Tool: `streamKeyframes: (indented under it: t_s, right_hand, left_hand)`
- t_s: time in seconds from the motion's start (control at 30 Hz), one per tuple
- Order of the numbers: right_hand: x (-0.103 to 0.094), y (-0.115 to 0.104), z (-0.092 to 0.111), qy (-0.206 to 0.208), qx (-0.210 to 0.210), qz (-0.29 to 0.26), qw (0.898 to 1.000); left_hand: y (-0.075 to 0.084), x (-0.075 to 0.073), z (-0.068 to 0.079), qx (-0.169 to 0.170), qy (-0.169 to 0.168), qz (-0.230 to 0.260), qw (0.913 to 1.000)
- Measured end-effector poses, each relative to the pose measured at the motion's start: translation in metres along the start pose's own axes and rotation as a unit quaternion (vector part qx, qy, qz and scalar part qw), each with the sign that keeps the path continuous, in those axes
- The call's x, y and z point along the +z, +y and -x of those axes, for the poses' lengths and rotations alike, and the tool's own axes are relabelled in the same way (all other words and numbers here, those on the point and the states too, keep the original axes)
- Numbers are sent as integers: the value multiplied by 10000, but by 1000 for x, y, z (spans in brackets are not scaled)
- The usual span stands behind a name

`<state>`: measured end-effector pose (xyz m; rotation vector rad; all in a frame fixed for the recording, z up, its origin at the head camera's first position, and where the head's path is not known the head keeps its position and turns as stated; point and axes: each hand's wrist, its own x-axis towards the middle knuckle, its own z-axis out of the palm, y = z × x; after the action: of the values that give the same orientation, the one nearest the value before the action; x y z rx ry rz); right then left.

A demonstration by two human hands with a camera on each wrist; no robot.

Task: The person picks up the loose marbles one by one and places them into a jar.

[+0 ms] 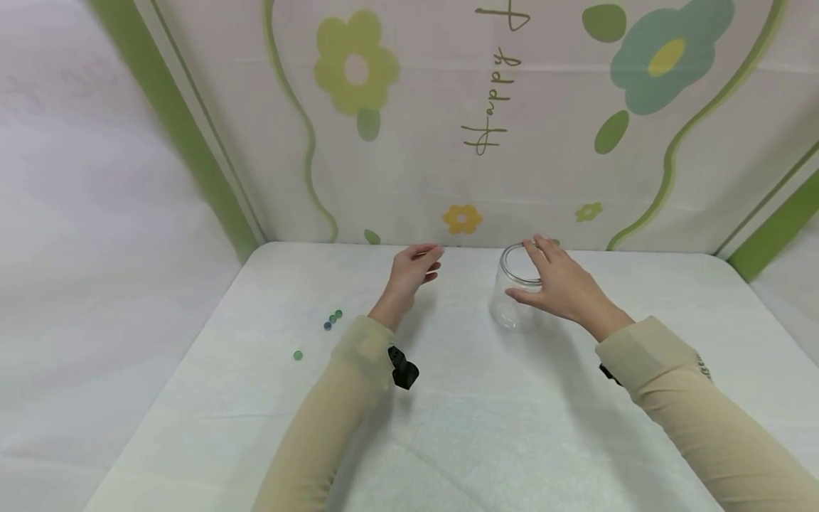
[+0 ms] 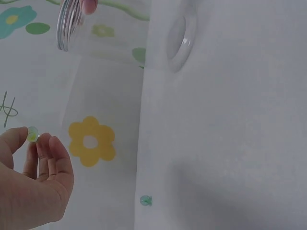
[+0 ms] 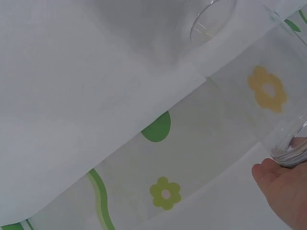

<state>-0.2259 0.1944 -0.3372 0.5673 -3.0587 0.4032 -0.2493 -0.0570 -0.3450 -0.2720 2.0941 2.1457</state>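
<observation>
In the left wrist view, my left hand [image 1: 412,272] pinches a clear marble with yellow-green inside [image 2: 32,134] between thumb and fingertips. It is raised over the far part of the table, left of a clear jar [image 1: 508,313]. The jar stands upright without a lid, its ringed mouth [image 2: 67,26] facing up. My right hand [image 1: 566,288] grips the jar near its rim, with the thumb on the near side and fingers on the far side. A greenish marble [image 2: 146,200] lies near the table's far edge in the left wrist view.
Left of my left forearm, a short row of marbles [image 1: 333,319], green and blue, lies on the white table [image 1: 473,441]. A lone green marble [image 1: 298,355] lies nearer me. Behind the table hangs a flower-printed curtain [image 1: 416,171].
</observation>
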Motion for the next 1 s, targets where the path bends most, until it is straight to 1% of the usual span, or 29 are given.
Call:
streamKeyframes:
  t_s: [0.17, 0.37, 0.57, 0.73, 1.0]
  right_hand:
    - [2, 1, 0, -20, 37, -86, 10000]
    - [2, 2, -1, -8, 90, -88, 9999]
    - [0, 1, -3, -83, 31, 50, 9999]
    - [-1, 1, -3, -89, 29, 123, 9999]
    - [1, -2, -2, -35, 123, 192, 9997]
  left_hand:
    - [4, 8, 4, 29, -213, 10, 9998]
    - [9, 24, 9, 95, -490, -57, 9987]
    - [10, 43, 14, 250, -786, -185, 9964]
    - [9, 56, 19, 404, -949, -339, 9941]
    - [6, 69, 18, 701, -1143, -637, 9889]
